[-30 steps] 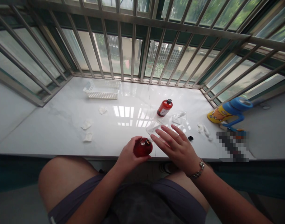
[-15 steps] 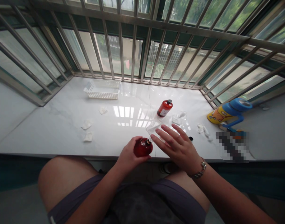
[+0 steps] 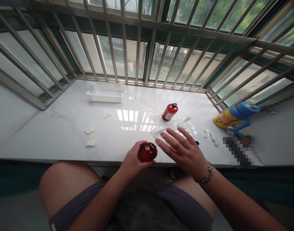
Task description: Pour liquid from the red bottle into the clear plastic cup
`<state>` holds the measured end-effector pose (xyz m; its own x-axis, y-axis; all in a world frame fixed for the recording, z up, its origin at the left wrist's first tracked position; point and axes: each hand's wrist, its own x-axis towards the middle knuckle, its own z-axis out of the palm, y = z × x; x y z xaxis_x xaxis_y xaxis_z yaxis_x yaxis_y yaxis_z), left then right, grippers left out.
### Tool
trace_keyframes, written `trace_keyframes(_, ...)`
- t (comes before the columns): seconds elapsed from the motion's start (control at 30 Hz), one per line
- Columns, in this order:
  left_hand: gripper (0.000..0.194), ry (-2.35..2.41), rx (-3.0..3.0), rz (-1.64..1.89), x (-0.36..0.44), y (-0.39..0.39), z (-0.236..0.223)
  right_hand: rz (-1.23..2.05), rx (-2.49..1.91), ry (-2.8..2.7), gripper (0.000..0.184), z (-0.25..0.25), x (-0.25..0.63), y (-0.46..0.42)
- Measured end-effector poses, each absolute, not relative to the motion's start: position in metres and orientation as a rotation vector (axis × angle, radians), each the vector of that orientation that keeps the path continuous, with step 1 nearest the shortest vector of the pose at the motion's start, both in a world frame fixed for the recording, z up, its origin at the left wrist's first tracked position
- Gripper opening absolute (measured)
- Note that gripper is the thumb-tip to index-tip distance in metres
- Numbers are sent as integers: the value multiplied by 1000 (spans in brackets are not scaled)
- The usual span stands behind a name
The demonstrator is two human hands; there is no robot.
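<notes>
Head view: left hand (image 3: 132,162) fingers grasping red bottle (image 3: 147,152); right hand (image 3: 185,150) fingers spread.

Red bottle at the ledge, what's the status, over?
Left hand gripping uncapped red bottle. Right hand open, fingers spread beside its neck. Clear packet just beyond; second, capped bottle stands farther back.

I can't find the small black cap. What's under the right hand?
Under the right hand lies a clear plastic sheet on the sill. A small black cap peeks out beside it; anything beneath the palm is hidden.
</notes>
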<state>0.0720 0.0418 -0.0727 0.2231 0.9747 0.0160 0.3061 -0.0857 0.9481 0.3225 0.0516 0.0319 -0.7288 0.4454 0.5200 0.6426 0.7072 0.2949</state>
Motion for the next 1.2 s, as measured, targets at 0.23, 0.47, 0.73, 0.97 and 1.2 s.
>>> trace_keyframes(0.23, 82, 1244, 1576, 905, 72, 42, -73, -543, -887, -2509, 63, 31, 325, 51)
trace_keyframes(0.47, 81, 1241, 1560, 913, 72, 42, -72, -490, -917, -2485, 64, 24, 325, 50)
trace_keyframes(0.73, 81, 1258, 1531, 928, 70, 40, -72, -226, -1146, -2215, 67, -17, 321, 47)
trace_keyframes(0.97, 87, 1339, 1424, 1044, 62, 44, -83, 190, -1415, -1816, 63, -69, 336, 53)
trace_keyframes(1.2, 86, 1492, 1453, 1187, 42, 68, -84, 443, -1421, -1814, 68, -113, 368, 57)
